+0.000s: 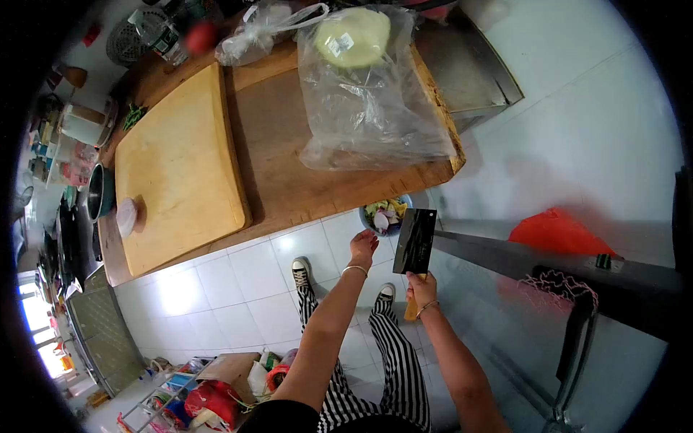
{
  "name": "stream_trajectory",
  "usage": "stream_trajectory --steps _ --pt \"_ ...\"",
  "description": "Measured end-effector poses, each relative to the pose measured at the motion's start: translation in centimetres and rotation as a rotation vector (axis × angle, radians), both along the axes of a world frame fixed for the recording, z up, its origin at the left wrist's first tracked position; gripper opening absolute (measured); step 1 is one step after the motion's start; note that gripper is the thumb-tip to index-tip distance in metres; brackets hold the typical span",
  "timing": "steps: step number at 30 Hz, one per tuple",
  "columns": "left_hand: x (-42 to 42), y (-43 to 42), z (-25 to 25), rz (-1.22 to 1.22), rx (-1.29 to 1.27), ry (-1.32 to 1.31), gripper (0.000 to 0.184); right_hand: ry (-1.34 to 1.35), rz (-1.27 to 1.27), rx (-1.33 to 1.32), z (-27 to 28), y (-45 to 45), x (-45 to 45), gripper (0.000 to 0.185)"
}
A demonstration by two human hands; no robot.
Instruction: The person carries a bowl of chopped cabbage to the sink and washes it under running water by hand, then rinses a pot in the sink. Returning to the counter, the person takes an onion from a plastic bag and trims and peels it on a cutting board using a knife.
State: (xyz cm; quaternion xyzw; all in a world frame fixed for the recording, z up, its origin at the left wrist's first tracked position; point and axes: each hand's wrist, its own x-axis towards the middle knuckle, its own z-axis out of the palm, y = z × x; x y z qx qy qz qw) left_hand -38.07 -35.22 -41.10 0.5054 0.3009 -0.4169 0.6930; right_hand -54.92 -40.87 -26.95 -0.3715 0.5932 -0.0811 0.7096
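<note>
My right hand (pixel 421 287) grips a cleaver (pixel 415 242) by its wooden handle, with the broad dark blade pointing away from me. To its left, my left hand (pixel 363 247) is held out with loosely bent fingers and nothing visible in it. Just beyond both hands, a basin (pixel 405 204) of vegetable scraps (pixel 382 218) stands low by the table's edge, partly covered by the blade. On the table lies a thick wooden cutting board (pixel 180 166). A round, pale pinkish piece (pixel 127 216) rests near the board's left front side.
A clear plastic bag (pixel 368 123) with a round pale green item (pixel 354 36) lies on the wooden table (pixel 271 137). Behind the board are a bottle (pixel 155 36) and some greens (pixel 134 115). A metal frame (pixel 534 260) with a red bag (pixel 559 231) is at right.
</note>
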Motion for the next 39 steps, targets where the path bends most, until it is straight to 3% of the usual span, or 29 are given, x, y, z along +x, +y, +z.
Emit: stream_trajectory --steps 3,6,8,9,11,12,16,21,25,27,29,31,33,35,37,38,39 --pt "-0.8 0.2 2.4 0.029 -0.081 -0.012 0.028 0.023 -0.012 0.024 2.4 0.6 -0.2 0.020" --pt "-1.9 1.3 5.2 0.062 -0.317 0.047 0.034 -0.057 -0.061 0.021 5.0 2.4 -1.5 0.015" --pt "-2.6 2.5 8.9 -0.004 -0.316 0.104 0.034 -0.075 -0.094 -0.067 8.3 3.8 -2.2 0.011" --pt "-2.6 3.0 13.2 -0.024 -0.260 0.134 0.033 -0.088 -0.080 -0.054 10.5 4.2 -1.8 0.011" --pt "-2.6 5.1 19.8 -0.275 -0.212 -0.055 0.029 -0.081 -0.070 -0.076 15.0 5.8 -2.1 0.010" --pt "-2.6 5.8 22.5 -0.408 -0.177 -0.185 0.038 -0.102 -0.098 -0.051 16.0 6.6 -2.3 0.009" --pt "-3.5 6.7 26.7 -0.484 -0.274 -0.355 0.054 -0.195 -0.188 -0.092 17.8 8.5 -1.0 0.012" --pt "-2.0 3.9 26.2 -0.578 -0.186 -0.536 0.059 -0.123 -0.225 -0.105 18.1 8.9 1.4 0.015" --pt "-0.8 1.9 23.9 -0.485 -0.195 -0.378 0.046 -0.140 -0.178 -0.140 17.7 7.8 1.6 0.017" --pt "0.3 1.0 23.2 -0.396 -0.127 -0.087 0.032 -0.156 -0.181 -0.137 17.8 7.2 1.4 0.018" --pt "1.0 0.2 21.4 -0.367 -0.027 -0.113 0.026 -0.048 -0.182 -0.121 16.7 6.7 0.4 0.020" --pt "2.0 -0.6 18.7 -0.704 0.172 -0.218 0.033 -0.077 -0.350 0.002 15.1 6.4 -1.2 0.019" --pt "1.8 -1.2 14.4 -0.816 0.072 -0.524 0.052 -0.018 -0.232 -0.126 16.0 6.4 -1.9 0.022" --pt "1.4 -1.7 12.9 -0.840 0.040 -0.877 0.072 -0.035 -0.296 -0.136 17.2 6.5 -2.9 0.027" --pt "3.2 -0.8 23.3 -0.965 0.192 -0.619 0.084 -0.050 -0.221 -0.158 19.9 6.6 -3.3 0.028" --pt "2.7 0.2 22.2 -0.892 0.234 -0.874 0.076 -0.041 -0.171 -0.190 21.2 7.0 -3.3 0.030" --pt "3.2 1.7 23.5 -0.877 0.237 -0.883 0.076 -0.051 -0.159 -0.196 22.2 7.5 -3.2 0.030"
